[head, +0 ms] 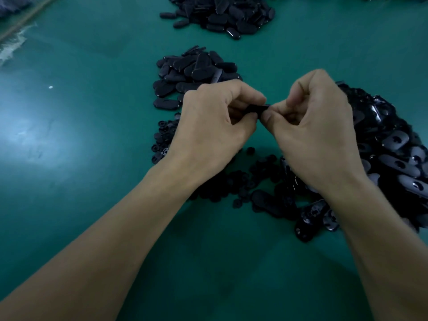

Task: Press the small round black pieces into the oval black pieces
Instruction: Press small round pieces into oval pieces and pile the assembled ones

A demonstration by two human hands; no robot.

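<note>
One green table [69, 181] fills the view and carries three heaps of oval black pieces: the biggest at the right [391, 144], one at the far edge [220, 15], a smaller middle heap [196, 70]. Small round black pieces [261, 167] lie scattered under the wrists. Above them the left hand [215, 126] and right hand [319, 135] meet, curled fingertips pinching opposite ends of one oval piece [260, 109].

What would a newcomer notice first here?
Both hands meet mid-frame, the left hand and right hand pinching one black piece between their fingertips. Black oval pieces lie heaped around them: a matte pile just beyond, a glossy heap at right, and small round pieces scattered beneath on the green table.
</note>
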